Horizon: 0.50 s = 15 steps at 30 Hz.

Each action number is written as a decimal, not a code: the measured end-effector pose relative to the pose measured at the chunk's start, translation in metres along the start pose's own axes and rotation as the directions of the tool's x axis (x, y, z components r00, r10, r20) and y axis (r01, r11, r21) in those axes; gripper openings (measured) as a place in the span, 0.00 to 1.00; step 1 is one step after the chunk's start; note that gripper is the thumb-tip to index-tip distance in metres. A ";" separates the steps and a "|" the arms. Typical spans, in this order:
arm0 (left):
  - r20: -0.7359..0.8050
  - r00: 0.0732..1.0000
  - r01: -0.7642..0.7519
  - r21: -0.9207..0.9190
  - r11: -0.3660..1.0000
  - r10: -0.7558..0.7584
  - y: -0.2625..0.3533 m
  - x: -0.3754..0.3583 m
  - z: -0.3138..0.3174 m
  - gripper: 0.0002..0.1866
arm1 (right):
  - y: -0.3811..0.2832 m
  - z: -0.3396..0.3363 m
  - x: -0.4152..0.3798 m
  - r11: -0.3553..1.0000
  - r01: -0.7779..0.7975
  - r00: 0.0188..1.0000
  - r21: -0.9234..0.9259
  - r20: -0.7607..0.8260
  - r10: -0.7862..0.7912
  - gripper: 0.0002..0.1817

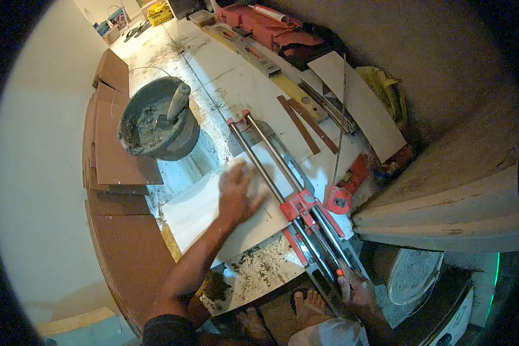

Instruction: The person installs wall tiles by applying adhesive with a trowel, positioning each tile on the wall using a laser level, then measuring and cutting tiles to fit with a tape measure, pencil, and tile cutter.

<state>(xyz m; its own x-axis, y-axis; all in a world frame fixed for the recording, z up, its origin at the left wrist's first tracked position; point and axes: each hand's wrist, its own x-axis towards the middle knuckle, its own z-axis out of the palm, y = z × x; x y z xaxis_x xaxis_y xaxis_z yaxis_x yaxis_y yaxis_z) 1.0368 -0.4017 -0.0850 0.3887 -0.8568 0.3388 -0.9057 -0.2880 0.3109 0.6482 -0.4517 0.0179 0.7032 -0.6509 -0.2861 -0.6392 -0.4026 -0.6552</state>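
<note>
A manual tile cutter [300, 203] with red fittings and two chrome rails lies at a slant on the floor. Under its rails rests a large white tile [197, 210], sticking out to the left. My left hand [239, 195] is over this tile beside the rails, fingers spread and a little blurred. Low on the cutter, my right hand [356, 291] is closed around the orange-tipped handle [340, 272]. A red tape measure [338, 200] sits against the cutter's right side.
Left stands a black bucket [184, 138] of grey mortar with a tool handle in it. Brown tiles [124, 144] lean along the left wall. A spirit level [245, 49], narrow brown strips [299, 124] and a tile offcut [360, 104] lie to the right. A red bag [271, 29] is behind.
</note>
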 end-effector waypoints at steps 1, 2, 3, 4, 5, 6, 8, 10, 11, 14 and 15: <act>0.089 0.996 -0.028 -0.004 1.000 0.028 0.014 -0.011 -0.002 0.43 | -0.001 -0.001 -0.001 1.000 -0.002 1.000 -0.004 0.006 0.002 0.22; 0.174 0.983 -0.056 -0.008 0.998 0.057 0.026 -0.017 -0.006 0.49 | -0.001 -0.001 0.000 1.000 0.008 1.000 -0.012 0.002 -0.008 0.22; 0.172 0.984 -0.053 -0.007 0.999 0.053 0.030 -0.018 -0.009 0.49 | -0.001 0.000 0.001 1.000 0.019 1.000 -0.020 -0.004 -0.019 0.22; 0.203 0.978 -0.052 -0.004 0.999 0.051 0.033 -0.018 -0.012 0.54 | 0.000 0.001 0.002 1.000 0.023 1.000 -0.021 -0.002 -0.023 0.22; 0.234 0.971 -0.051 0.000 0.999 0.050 0.036 -0.017 -0.013 0.60 | 0.004 0.004 0.004 0.996 0.091 0.995 -0.017 -0.046 -0.092 0.23; 0.234 0.971 -0.044 0.000 0.999 0.043 0.039 -0.018 -0.015 0.60 | 0.007 0.005 0.004 0.987 0.159 0.984 -0.016 -0.085 -0.159 0.24; 0.242 0.970 -0.038 0.009 0.999 0.034 0.042 -0.018 -0.017 0.65 | 0.006 0.005 0.004 0.990 0.141 0.988 -0.016 -0.064 -0.142 0.24; 0.208 0.978 -0.024 0.010 1.000 0.021 0.040 -0.019 -0.011 0.66 | 0.002 0.003 0.003 0.992 0.126 0.991 -0.017 -0.042 -0.127 0.24; 0.227 0.974 -0.020 0.020 1.000 0.015 0.039 -0.020 -0.010 0.66 | -0.001 0.003 0.003 0.992 0.124 0.991 -0.002 -0.051 -0.123 0.23; 0.230 0.973 0.006 0.015 1.000 -0.009 0.039 -0.022 -0.010 0.64 | 0.002 0.004 0.000 0.991 0.130 0.990 0.013 -0.060 -0.129 0.22; 0.209 0.978 0.004 0.014 1.000 -0.007 0.038 -0.022 -0.010 0.63 | 0.003 0.005 0.000 0.991 0.133 0.989 0.015 -0.067 -0.132 0.21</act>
<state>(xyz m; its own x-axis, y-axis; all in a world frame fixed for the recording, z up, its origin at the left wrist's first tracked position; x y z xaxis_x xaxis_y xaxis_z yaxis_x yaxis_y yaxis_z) 0.9959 -0.3898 -0.0715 0.3509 -0.9254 0.1431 -0.9064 -0.2973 0.3000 0.6478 -0.4496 0.0121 0.7590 -0.6336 -0.1500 -0.5352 -0.4760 -0.6978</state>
